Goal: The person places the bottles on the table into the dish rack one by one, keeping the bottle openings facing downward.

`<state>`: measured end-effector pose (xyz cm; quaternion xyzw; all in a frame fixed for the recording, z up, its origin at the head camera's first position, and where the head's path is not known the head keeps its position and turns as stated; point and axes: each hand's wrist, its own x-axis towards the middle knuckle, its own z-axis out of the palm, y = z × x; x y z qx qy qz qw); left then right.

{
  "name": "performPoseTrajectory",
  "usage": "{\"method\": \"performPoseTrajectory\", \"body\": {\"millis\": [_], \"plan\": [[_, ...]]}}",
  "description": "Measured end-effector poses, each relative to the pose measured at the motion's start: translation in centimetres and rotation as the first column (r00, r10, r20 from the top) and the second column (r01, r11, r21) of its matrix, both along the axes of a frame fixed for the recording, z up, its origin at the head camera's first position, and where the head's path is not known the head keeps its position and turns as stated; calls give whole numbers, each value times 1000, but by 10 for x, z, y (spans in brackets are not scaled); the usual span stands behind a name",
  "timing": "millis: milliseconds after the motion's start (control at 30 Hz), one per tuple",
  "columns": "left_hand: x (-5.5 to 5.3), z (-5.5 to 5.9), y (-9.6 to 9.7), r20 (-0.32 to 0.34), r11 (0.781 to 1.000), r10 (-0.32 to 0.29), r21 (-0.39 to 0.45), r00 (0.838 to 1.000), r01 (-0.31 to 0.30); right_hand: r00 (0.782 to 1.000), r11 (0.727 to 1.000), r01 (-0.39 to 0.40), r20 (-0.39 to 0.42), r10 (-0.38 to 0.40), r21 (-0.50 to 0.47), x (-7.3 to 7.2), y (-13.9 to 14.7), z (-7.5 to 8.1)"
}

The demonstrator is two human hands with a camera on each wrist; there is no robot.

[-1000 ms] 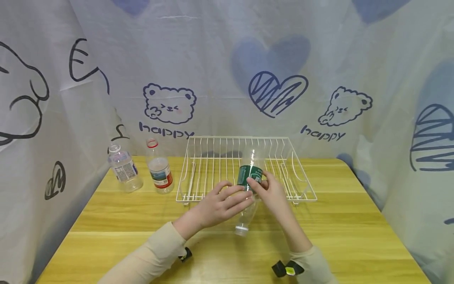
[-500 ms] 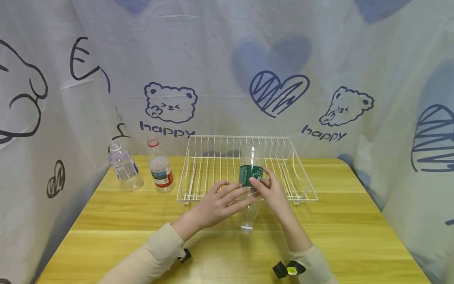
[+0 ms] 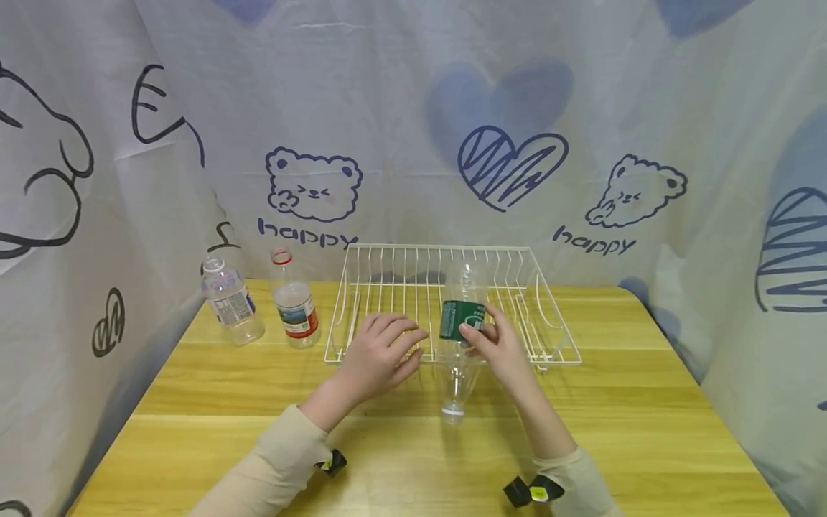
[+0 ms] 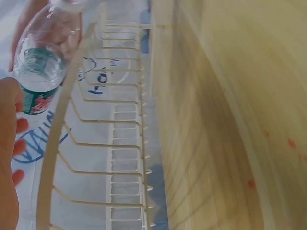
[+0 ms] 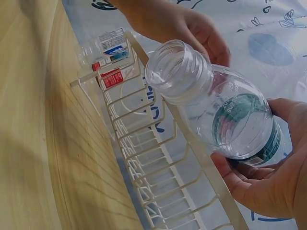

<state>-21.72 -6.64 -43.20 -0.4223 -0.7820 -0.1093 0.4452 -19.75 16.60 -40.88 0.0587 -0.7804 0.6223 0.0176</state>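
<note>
A clear plastic bottle (image 3: 459, 373) with a green label hangs neck down over the front of the white wire rack (image 3: 394, 316). My right hand (image 3: 502, 350) grips it at the label, thumb on the near side. The right wrist view shows its uncapped mouth, with the clear bottle (image 5: 230, 110) between thumb and fingers. Just left of the bottle, my left hand (image 3: 381, 352) is apart from it, fingers loosely bent and holding nothing, over the rack's front edge. In the left wrist view, fingers of the left hand (image 4: 8, 148) show at the left border.
Two more uncapped plastic bottles stand left of the rack: a clear bottle with a red neck ring (image 3: 296, 316) and a clear bottle with a white and blue label (image 3: 232, 305). All are on a wooden table (image 3: 413, 459) backed by a printed curtain (image 3: 400, 108).
My left hand has come away from the green-labelled bottle and moved left. The bottle, still in my right hand, has swung from a slant to nearly upright, neck down.
</note>
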Motion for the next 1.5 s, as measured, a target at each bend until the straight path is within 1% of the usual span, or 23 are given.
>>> {"method": "performPoseTrajectory", "body": {"millis": [67, 133, 267, 400, 500, 600, 700, 800, 900, 967, 1067, 1100, 1167, 1233, 1367, 1433, 1500], "plan": [[0, 2, -1, 54, 999, 28, 35, 998, -30, 1000, 1000, -4, 6, 4, 10, 2, -1, 0], [-1, 4, -1, 106, 996, 53, 66, 993, -60, 1000, 1000, -12, 15, 12, 18, 4, -1, 0], [-2, 10, -1, 193, 986, 105, 106, 975, -127, 999, 999, -32, 22, 31, 29, 10, -3, 1], [-3, 19, 2, 285, 973, 143, 134, 948, -187, 999, 997, -54, 4, 54, 48, 15, -5, 1], [-4, 27, 6, 354, 961, 164, 152, 921, -229, 997, 995, -80, -9, 81, 63, 17, -7, 1], [-5, 35, 10, 404, 952, 181, 156, 897, -262, 995, 993, -96, -17, 97, 66, 19, -10, 1], [-4, 42, 14, 443, 945, 204, 144, 873, -294, 994, 991, -104, -33, 107, 84, 22, -12, 1], [-1, 49, 17, 486, 935, 239, 119, 841, -334, 994, 987, -91, -53, 98, 130, 24, -16, 1], [3, 55, 20, 530, 921, 287, 77, 798, -382, 994, 978, -56, -81, 74, 200, 27, -19, 0], [6, 58, 23, 565, 909, 322, 39, 760, -415, 993, 970, -28, -101, 54, 242, 30, -21, 0], [8, 60, 28, 622, 891, 356, -1, 697, -454, 989, 955, 13, -142, 30, 296, 32, -25, -1], [9, 61, 29, 639, 885, 362, -8, 678, -465, 988, 953, 21, -154, 27, 304, 33, -27, -2], [10, 62, 32, 674, 878, 353, 0, 649, -478, 985, 949, 33, -172, 23, 312, 34, -29, -3], [11, 64, 35, 696, 870, 342, 18, 631, -492, 982, 949, 38, -188, 22, 313, 35, -32, -3], [12, 68, 38, 723, 860, 327, 40, 609, -509, 981, 947, 36, -194, 28, 320, 34, -34, -1], [12, 70, 39, 728, 860, 322, 43, 606, -509, 980, 945, 35, -198, 32, 324, 34, -34, -1], [11, 70, 39, 729, 862, 317, 45, 606, -505, 975, 940, 36, -216, 40, 338, 33, -33, -1]]}}
